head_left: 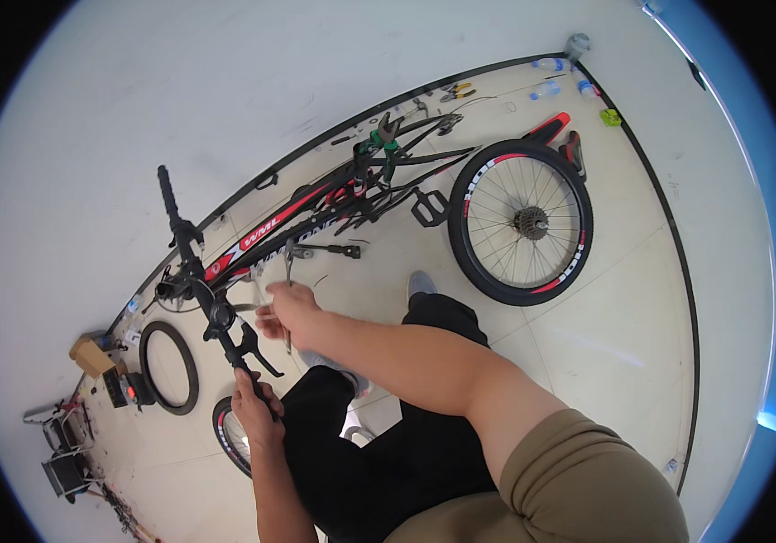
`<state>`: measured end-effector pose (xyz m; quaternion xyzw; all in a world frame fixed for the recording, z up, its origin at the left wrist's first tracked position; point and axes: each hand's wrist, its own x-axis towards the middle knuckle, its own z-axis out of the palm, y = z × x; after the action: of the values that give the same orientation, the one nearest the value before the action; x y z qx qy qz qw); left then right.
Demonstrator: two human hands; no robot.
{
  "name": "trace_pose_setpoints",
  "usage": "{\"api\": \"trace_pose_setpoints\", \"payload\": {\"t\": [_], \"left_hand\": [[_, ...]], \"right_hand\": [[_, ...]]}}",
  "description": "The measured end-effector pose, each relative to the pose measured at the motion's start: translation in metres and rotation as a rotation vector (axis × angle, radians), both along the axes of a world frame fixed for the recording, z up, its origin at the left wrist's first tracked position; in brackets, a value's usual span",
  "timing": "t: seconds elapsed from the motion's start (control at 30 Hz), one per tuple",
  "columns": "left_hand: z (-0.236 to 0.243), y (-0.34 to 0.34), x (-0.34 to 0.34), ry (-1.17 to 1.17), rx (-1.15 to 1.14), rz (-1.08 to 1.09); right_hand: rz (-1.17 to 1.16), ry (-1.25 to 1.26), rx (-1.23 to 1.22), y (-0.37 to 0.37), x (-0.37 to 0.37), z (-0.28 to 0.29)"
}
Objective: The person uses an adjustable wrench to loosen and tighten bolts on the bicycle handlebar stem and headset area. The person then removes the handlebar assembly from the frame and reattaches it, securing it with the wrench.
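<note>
A red, white and black bicycle frame [266,226] lies tilted with its handlebar [191,258] raised toward me. My left hand [257,412] is closed around the handlebar's lower grip, just below a black brake lever [252,346]. My right hand [288,308] is closed on a long silver wrench-like tool [289,267] beside the stem, its fingertips near another short metal piece that I cannot make out. A black kickstand-like part [334,250] lies just beyond the tool.
A rear wheel [515,222] lies right, a saddle [551,127] behind it. A loose tyre [169,366], cardboard box [91,353] and folded chair [67,452] are left. Pliers [459,90] and bottles [546,90] lie along the wall. My feet [420,282] are below.
</note>
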<state>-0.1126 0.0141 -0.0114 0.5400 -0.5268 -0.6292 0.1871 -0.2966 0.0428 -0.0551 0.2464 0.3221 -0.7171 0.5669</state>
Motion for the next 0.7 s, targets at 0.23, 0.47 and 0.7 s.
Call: {"api": "trace_pose_setpoints", "payload": {"t": [0.23,0.47,0.7], "left_hand": [[-0.017,-0.005,-0.001,0.021,-0.070,-0.016],[-0.020,-0.002,-0.005,0.266,0.154,-0.015],[-0.030,-0.012,0.002,0.531,0.296,-0.093]], "right_hand": [[0.253,0.008,0.071,0.039,0.042,0.021],[0.195,-0.035,0.057,0.035,0.030,0.015],[0.172,-0.005,0.088,-0.006,0.017,-0.013]]}}
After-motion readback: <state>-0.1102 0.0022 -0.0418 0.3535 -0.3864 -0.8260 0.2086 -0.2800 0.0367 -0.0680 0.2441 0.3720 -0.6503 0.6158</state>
